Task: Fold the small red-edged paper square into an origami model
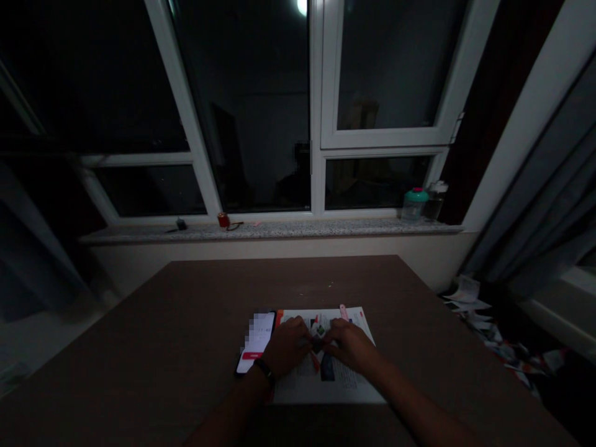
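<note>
Both of my hands meet over a printed page or booklet [363, 386] with text and pictures, lying on the brown table. My left hand [287, 343], with a dark band at the wrist, is closed and pinches the left side of a small dark-and-white piece with a green spot [318, 341]. On its other side, the fingers of my right hand [352, 345] pinch the same piece. Dim light and the fingers hide its exact kind. A lit phone [261, 335] lies just left of my left hand. A slim pink strip [343, 311] rests at the page's top edge.
The brown table [195, 323] ends before a stone windowsill [288, 230]. On the sill stand a teal-lidded bottle [415, 203], a clear bottle [436, 202], a small red jar [223, 220] and a small dark item [181, 223]. Papers [488, 329] are heaped right of the table.
</note>
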Action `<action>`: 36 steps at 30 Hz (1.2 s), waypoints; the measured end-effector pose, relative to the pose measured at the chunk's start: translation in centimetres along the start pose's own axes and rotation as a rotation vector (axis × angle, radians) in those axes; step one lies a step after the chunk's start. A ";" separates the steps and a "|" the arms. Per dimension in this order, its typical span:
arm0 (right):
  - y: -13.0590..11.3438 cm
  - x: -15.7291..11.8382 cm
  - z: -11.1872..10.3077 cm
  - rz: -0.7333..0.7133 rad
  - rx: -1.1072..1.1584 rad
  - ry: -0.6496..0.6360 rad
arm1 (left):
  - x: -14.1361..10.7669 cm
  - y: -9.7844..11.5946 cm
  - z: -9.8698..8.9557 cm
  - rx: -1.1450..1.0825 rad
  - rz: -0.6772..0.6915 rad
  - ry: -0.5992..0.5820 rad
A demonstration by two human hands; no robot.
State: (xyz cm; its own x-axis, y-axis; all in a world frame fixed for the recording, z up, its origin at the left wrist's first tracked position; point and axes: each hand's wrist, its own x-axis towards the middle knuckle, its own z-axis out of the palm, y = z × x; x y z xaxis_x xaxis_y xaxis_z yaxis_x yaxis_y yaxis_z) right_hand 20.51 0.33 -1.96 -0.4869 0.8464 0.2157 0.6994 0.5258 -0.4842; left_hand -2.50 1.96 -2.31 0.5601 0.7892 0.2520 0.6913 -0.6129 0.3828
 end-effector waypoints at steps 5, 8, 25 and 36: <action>0.0 -0.2 0.5 -0.042 -0.005 0.028 | 0.0 0.6 -0.4 0.007 0.024 -0.001; -0.2 -0.3 0.4 -0.048 0.013 0.008 | 0.1 0.9 -0.5 0.000 0.038 -0.012; 0.1 0.1 0.5 0.116 0.047 0.011 | 0.1 0.4 -0.1 0.031 -0.013 -0.008; 0.5 0.2 0.7 0.104 0.010 0.119 | 0.1 0.8 -0.4 0.022 0.035 0.006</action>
State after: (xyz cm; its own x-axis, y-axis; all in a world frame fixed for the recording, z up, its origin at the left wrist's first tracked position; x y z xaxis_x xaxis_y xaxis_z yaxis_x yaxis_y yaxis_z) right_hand 20.37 0.72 -2.75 -0.3463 0.9008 0.2621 0.7376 0.4340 -0.5172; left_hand -2.09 1.55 -1.66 0.5813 0.7677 0.2697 0.6816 -0.6405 0.3539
